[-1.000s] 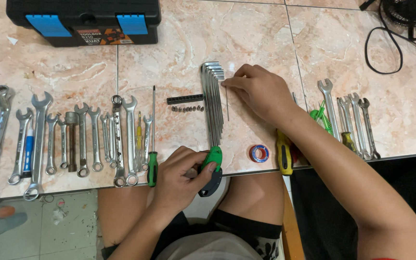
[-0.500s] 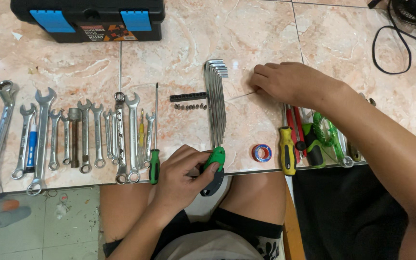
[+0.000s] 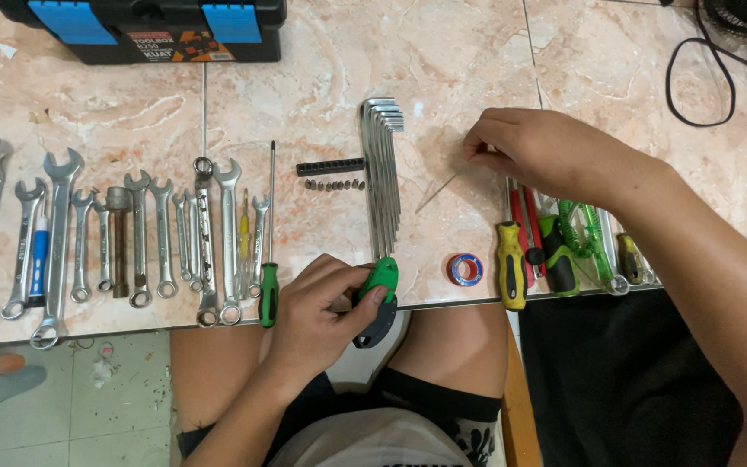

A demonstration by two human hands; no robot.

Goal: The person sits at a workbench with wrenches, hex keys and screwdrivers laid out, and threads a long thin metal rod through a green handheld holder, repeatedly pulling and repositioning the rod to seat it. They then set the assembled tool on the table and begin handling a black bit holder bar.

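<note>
We've got both hands on the marble table (image 3: 477, 52), well apart. Our left hand (image 3: 322, 307) sits at the near edge, fingers curled tight round the green-and-black holder (image 3: 380, 298) of the hex key set (image 3: 382, 173); thumb on the green top, holder half hanging off the edge. The long keys run straight away from that hand toward the far side, bent ends fanned at the top.

Our right hand (image 3: 533, 151) is further back & to the right of the keys, fingertips pinched shut on the top end of a thin metal rod (image 3: 443, 190). Rod slants down-left from the pinch, lower tip on the table just beside the keys, not touching them. Can't tell exactly what kind of rod it is, too thin.

Between the hands, near the edge: small roll of blue-red tape (image 3: 465, 269). Under the right wrist: a yellow-handled screwdriver (image 3: 511, 272), red-shafted ones next to it, a green-handled tool (image 3: 559, 255).

Left of the keys: black bit holder strip (image 3: 330, 166) w/ loose bits (image 3: 335, 184) below it, then a long green-handled screwdriver (image 3: 269, 290) just beside the left hand. Further left, a row of combination wrenches (image 3: 140, 233). Black toolbox w/ blue latches (image 3: 140, 26) at the far edge; black cable (image 3: 693, 78) far right.
</note>
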